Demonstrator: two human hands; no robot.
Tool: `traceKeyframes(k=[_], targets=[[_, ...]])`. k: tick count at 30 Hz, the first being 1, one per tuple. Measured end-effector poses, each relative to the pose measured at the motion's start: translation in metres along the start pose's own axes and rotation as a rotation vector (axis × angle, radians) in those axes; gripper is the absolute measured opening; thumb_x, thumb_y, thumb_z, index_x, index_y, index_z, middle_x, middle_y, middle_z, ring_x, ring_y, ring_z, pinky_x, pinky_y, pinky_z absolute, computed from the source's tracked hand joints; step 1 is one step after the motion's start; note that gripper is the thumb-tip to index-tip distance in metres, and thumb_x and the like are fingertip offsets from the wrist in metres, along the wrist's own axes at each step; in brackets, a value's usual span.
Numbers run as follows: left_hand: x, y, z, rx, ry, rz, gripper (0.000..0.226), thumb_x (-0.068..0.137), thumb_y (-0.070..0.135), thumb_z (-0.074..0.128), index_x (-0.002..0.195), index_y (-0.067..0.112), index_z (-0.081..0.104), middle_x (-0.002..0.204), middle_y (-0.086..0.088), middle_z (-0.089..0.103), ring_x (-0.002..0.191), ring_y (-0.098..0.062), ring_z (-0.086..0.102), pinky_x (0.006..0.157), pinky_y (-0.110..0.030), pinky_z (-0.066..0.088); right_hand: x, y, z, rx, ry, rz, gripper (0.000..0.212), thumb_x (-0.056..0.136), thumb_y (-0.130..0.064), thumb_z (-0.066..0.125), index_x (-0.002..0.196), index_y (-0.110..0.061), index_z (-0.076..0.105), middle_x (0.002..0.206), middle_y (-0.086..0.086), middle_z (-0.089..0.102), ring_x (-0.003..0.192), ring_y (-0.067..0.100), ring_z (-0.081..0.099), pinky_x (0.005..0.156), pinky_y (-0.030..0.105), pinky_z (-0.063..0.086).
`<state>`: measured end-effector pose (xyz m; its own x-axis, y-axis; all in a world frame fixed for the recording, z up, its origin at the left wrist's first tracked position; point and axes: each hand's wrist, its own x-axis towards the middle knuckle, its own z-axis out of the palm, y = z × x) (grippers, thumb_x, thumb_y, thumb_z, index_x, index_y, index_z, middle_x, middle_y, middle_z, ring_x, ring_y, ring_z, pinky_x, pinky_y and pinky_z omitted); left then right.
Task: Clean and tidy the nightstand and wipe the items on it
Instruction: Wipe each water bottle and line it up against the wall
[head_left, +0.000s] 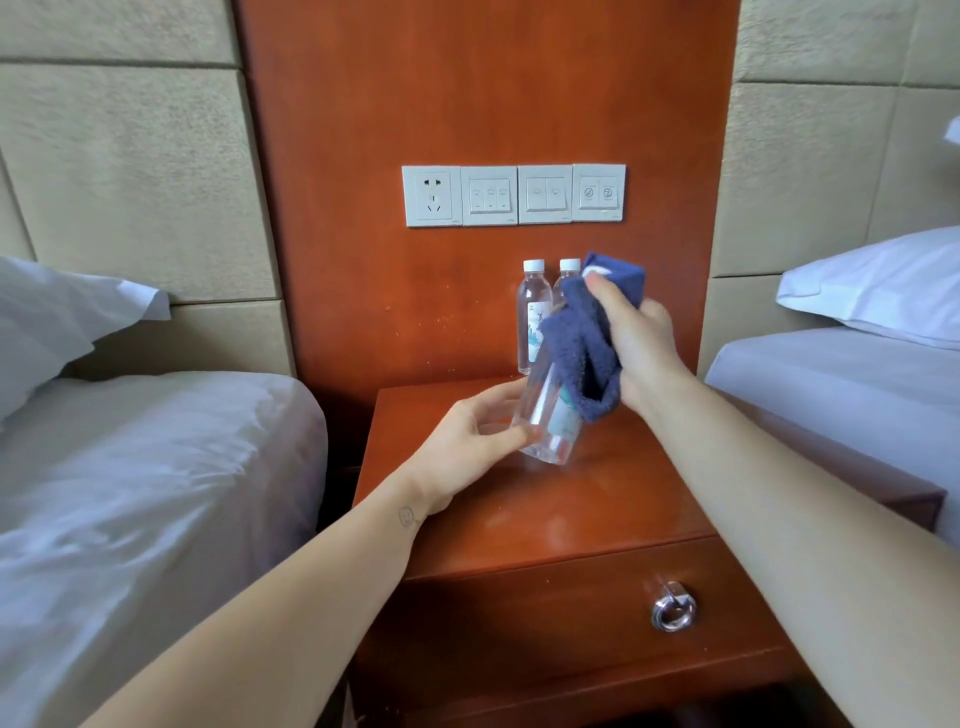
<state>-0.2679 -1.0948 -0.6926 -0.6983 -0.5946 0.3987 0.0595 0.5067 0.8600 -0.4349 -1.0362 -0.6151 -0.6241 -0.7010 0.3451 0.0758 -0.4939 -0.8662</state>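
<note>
A clear water bottle (545, 421) is tilted above the orange wooden nightstand (545, 514). My left hand (467, 441) holds its lower end between thumb and fingers. My right hand (641, 343) grips a dark blue cloth (574, 338) wrapped over the bottle's upper part, which is hidden. Another clear bottle (532, 317) with a white cap stands upright at the back of the nightstand against the wooden panel. A second white cap (570, 266) shows just to its right, its bottle mostly covered by the cloth.
A white socket and switch panel (514, 195) is on the wooden wall panel above. A bed with white sheets (130, 467) flanks the nightstand on the left and another bed (857, 374) on the right. The drawer has a metal ring handle (674, 608).
</note>
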Motion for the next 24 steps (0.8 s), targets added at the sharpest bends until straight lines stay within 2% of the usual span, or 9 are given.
traceKeyframes(k=[3, 5, 7, 9, 13, 18, 20, 22, 24], targets=[[-0.002, 0.006, 0.002, 0.060, -0.001, 0.021, 0.043, 0.084, 0.021, 0.075, 0.120, 0.036, 0.058, 0.109, 0.027, 0.068, 0.104, 0.003, 0.062, 0.091, -0.016, 0.045, -0.004, -0.007, 0.022, -0.109, -0.067, -0.147, 0.008, 0.084, -0.020, 0.073, 0.088, -0.015, 0.069, 0.081, 0.003, 0.068, 0.073, 0.015, 0.067, 0.065, 0.026, 0.052], [-0.001, 0.002, 0.003, 0.116, 0.041, 0.016, 0.066, 0.072, 0.032, 0.085, 0.127, 0.033, 0.050, 0.115, 0.020, 0.062, 0.102, 0.003, 0.058, 0.092, -0.018, 0.045, -0.003, -0.001, 0.028, -0.093, -0.008, -0.143, 0.009, 0.082, -0.018, 0.075, 0.089, -0.015, 0.069, 0.082, 0.003, 0.068, 0.075, 0.018, 0.067, 0.064, 0.027, 0.053], [0.000, -0.002, 0.003, 0.124, 0.069, -0.010, 0.087, 0.069, 0.026, 0.088, 0.137, 0.025, 0.033, 0.119, 0.010, 0.050, 0.097, 0.001, 0.057, 0.086, -0.014, 0.047, 0.002, 0.007, 0.024, -0.058, 0.137, -0.055, 0.012, 0.078, -0.022, 0.078, 0.085, -0.018, 0.068, 0.086, 0.004, 0.069, 0.082, 0.024, 0.070, 0.073, 0.035, 0.058], [0.001, -0.005, 0.004, 0.160, 0.077, 0.001, 0.082, 0.072, 0.016, 0.086, 0.130, 0.021, 0.029, 0.113, 0.007, 0.046, 0.089, -0.001, 0.057, 0.080, -0.012, 0.047, 0.004, 0.011, 0.015, -0.020, 0.309, 0.072, 0.022, 0.077, -0.026, 0.079, 0.088, -0.015, 0.063, 0.094, 0.004, 0.068, 0.085, 0.025, 0.067, 0.076, 0.036, 0.056], [0.002, -0.004, 0.003, 0.216, 0.136, 0.000, 0.055, 0.073, 0.022, 0.084, 0.114, 0.019, 0.048, 0.103, 0.013, 0.055, 0.075, 0.006, 0.058, 0.067, -0.012, 0.045, 0.009, 0.025, -0.007, -0.009, 0.452, 0.182, 0.026, 0.087, -0.028, 0.070, 0.101, -0.013, 0.055, 0.097, 0.003, 0.056, 0.084, 0.022, 0.056, 0.071, 0.028, 0.045], [0.002, -0.006, -0.001, 0.194, 0.270, -0.047, 0.041, 0.078, 0.024, 0.080, 0.114, 0.019, 0.060, 0.098, 0.016, 0.060, 0.080, -0.006, 0.062, 0.069, -0.019, 0.049, 0.015, 0.037, -0.023, -0.281, 0.616, 0.095, 0.025, 0.097, -0.023, 0.055, 0.111, -0.004, 0.062, 0.112, 0.015, 0.065, 0.105, 0.030, 0.062, 0.074, 0.030, 0.043], [0.003, -0.008, -0.002, 0.181, 0.263, -0.072, 0.041, 0.079, 0.023, 0.080, 0.114, 0.017, 0.060, 0.100, 0.012, 0.063, 0.083, -0.007, 0.064, 0.068, -0.019, 0.051, 0.016, 0.033, -0.032, -0.498, 0.562, -0.063, 0.027, 0.098, -0.026, 0.052, 0.105, -0.002, 0.062, 0.110, 0.019, 0.065, 0.106, 0.035, 0.061, 0.080, 0.036, 0.044], [0.004, -0.009, -0.001, 0.169, 0.239, -0.089, 0.041, 0.079, 0.023, 0.080, 0.114, 0.017, 0.061, 0.103, 0.007, 0.065, 0.089, -0.009, 0.065, 0.073, -0.022, 0.055, 0.013, 0.032, -0.039, -0.765, 0.320, -0.215, 0.025, 0.098, -0.031, 0.050, 0.093, -0.009, 0.061, 0.098, 0.017, 0.065, 0.100, 0.037, 0.061, 0.078, 0.037, 0.043], [0.005, -0.010, -0.001, 0.180, 0.241, -0.091, 0.040, 0.080, 0.023, 0.079, 0.116, 0.018, 0.061, 0.105, 0.005, 0.064, 0.096, -0.012, 0.064, 0.083, -0.027, 0.055, 0.003, 0.037, -0.042, -1.008, 0.022, -0.243, 0.027, 0.098, -0.038, 0.048, 0.095, -0.017, 0.064, 0.092, 0.007, 0.065, 0.099, 0.033, 0.062, 0.076, 0.033, 0.041]])
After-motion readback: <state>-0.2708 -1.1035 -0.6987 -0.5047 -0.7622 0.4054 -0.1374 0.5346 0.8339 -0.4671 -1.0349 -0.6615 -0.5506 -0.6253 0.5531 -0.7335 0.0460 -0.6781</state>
